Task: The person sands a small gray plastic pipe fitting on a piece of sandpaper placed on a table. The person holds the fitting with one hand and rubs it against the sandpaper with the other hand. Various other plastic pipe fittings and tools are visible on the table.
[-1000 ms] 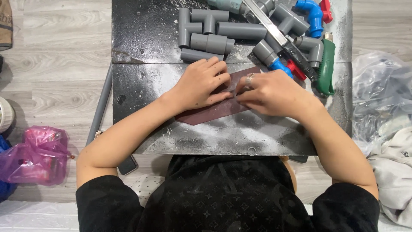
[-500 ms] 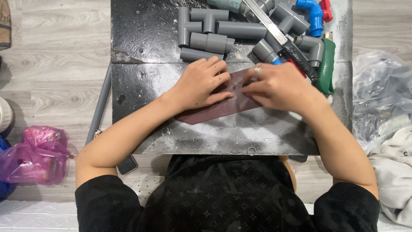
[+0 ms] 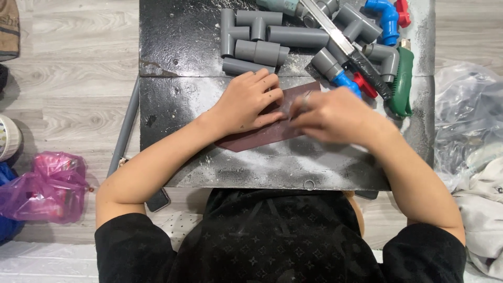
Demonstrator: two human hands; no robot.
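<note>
The left hand [image 3: 250,102] lies flat, fingers spread, pressing down on a dark red sandpaper sheet [image 3: 262,133] that rests on the black, dust-whitened worktop [image 3: 178,42]. It grips nothing; it only pins the sheet in place. The right hand [image 3: 335,115] is blurred and sits over the sheet's right end, just beside the left hand. Its fingers are curled in and something small glints at their tips, but what it is, and whether the hand has closed on it, cannot be told.

All else is placed from the sheet. Just beyond its far edge lies a cluster of grey pipe fittings [image 3: 257,36], tees and straight pieces touching one another. Beyond its right end a long knife [image 3: 343,44] lies slantwise across more grey pieces, near a blue elbow [image 3: 385,18] with a red handle, and a green tool [image 3: 402,81] lies beside those. Left of the sheet, off the worktop's edge, a grey pipe [image 3: 124,131] lies on the wooden floor. Further left sits a pink bag [image 3: 50,183]. Well to the right lies clear plastic wrap [image 3: 466,115].
</note>
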